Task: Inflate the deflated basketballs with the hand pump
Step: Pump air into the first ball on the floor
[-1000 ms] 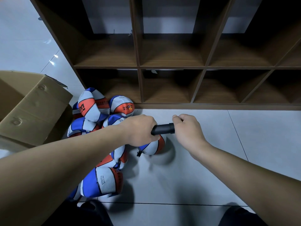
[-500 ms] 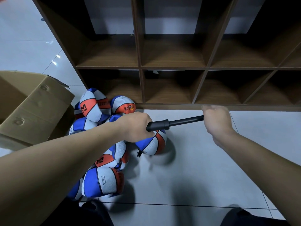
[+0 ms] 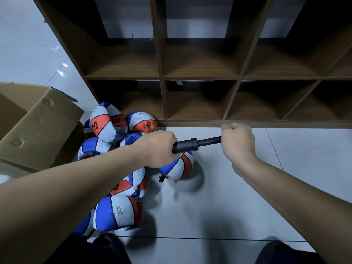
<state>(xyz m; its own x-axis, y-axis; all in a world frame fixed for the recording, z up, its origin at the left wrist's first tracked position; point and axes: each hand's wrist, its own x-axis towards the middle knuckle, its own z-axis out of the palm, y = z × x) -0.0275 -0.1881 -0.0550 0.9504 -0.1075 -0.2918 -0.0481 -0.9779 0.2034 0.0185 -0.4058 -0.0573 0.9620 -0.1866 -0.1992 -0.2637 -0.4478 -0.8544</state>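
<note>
A black hand pump lies level above the floor between my hands. My left hand grips its barrel. My right hand grips the handle end, with the thin piston rod drawn out between barrel and fist. Under the pump hangs a blue, white and orange basketball, partly rounded, with a small black valve piece at its lower left. Several flat, deflated balls of the same colours form a pile to the left, partly hidden by my left forearm.
A brown wooden cubby shelf with open compartments stands straight ahead on the pale tiled floor. An open cardboard box sits at the left beside the ball pile. My dark-clothed knees show at the bottom edge.
My right hand pulled the handle out to the right, drawing the rod from the barrel, and the rod now shows somewhat shorter than half a second ago. My left hand stayed on the barrel.
</note>
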